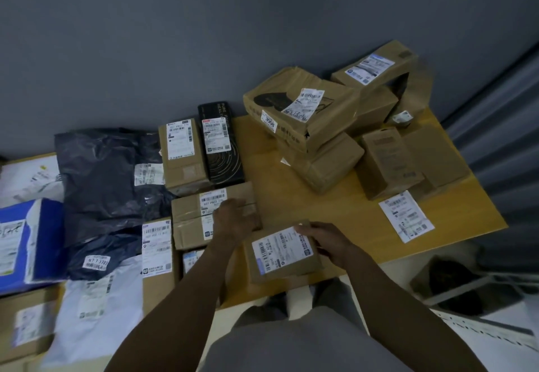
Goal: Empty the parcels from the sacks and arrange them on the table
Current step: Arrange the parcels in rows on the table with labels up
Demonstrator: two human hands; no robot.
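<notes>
Squaring the small box (280,255) against the labelled carton (189,225) seems the step: keep its label up and its edges parallel. The right hand (326,243) grips the box's right edge, thumb on top, over the near edge of the yellow worktop (335,205). The left hand (233,220) lies flat-fingered on the carton, gripping nothing. Behind, 1 loose heap of cartons (303,109) sits unsorted by the grey wall (204,36); light is dim.

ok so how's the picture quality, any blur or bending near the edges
Head view: dim light; grey curtain at right bows from wide-angle distortion; blue parcel far left is motion-smeared; label on the small box in the right hand is soft.
</notes>
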